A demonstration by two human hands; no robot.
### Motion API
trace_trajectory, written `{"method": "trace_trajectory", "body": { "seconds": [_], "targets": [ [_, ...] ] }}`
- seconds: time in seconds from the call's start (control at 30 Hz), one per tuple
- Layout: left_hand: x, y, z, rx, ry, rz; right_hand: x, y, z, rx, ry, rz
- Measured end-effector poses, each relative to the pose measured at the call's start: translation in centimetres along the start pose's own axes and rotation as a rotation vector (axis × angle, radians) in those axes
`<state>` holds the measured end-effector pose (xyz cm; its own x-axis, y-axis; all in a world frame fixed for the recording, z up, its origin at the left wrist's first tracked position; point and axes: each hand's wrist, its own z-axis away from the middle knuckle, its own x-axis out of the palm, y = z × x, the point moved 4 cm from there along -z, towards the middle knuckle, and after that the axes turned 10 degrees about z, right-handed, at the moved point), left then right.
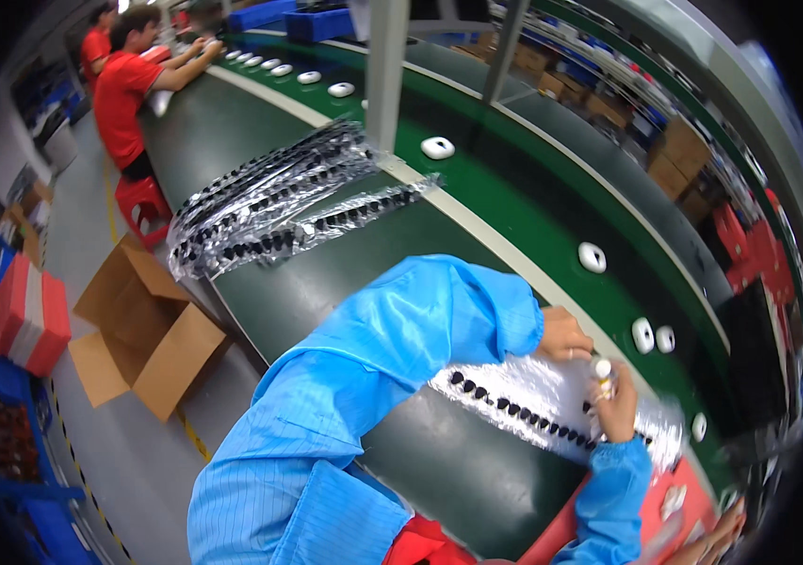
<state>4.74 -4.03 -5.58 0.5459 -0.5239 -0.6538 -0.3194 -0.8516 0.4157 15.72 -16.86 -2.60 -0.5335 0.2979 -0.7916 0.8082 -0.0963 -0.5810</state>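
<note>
My left hand, at the end of a long blue sleeve, is closed, its fingertips by the edge of a silvery plastic sheet. What it holds, if anything, is hidden. Close beside it, my right hand pinches a small white piece with a rounded top and a yellowish patch; its exact kind is too small to tell. Below both hands the silvery sheet lies on the dark green bench, carrying a row of small black parts.
More plastic strips of black parts lie farther along the bench. White rounded housings sit on the green conveyor beyond a metal post. An open carton stands left. Another person's hand shows at lower right; red-shirted people work far left.
</note>
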Motion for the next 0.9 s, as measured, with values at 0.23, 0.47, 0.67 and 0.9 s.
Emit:
{"method": "trace_trajectory", "body": {
  "seconds": [0.23, 0.47, 0.67, 0.9],
  "targets": [
    [-2.1, 2.4, 2.0, -0.26, -0.495, -0.089, -9.7, 0.4, 6.5, 0.101, 0.271, 0.26],
    [-2.9, 5.9, 4.9, -0.059, -0.553, -0.175, -15.0, 7.3, 16.3, 0.492, 0.472, 0.291],
    [-4.3, 6.8, 4.5, -0.281, -0.666, -0.058, -14.8, 12.3, 20.3, 0.805, 0.32, 0.318],
    [-5.8, 9.7, 2.8, -0.504, -0.743, -0.136, -16.4, 13.9, 19.1, 0.646, 0.251, 0.491]
  ]
}}
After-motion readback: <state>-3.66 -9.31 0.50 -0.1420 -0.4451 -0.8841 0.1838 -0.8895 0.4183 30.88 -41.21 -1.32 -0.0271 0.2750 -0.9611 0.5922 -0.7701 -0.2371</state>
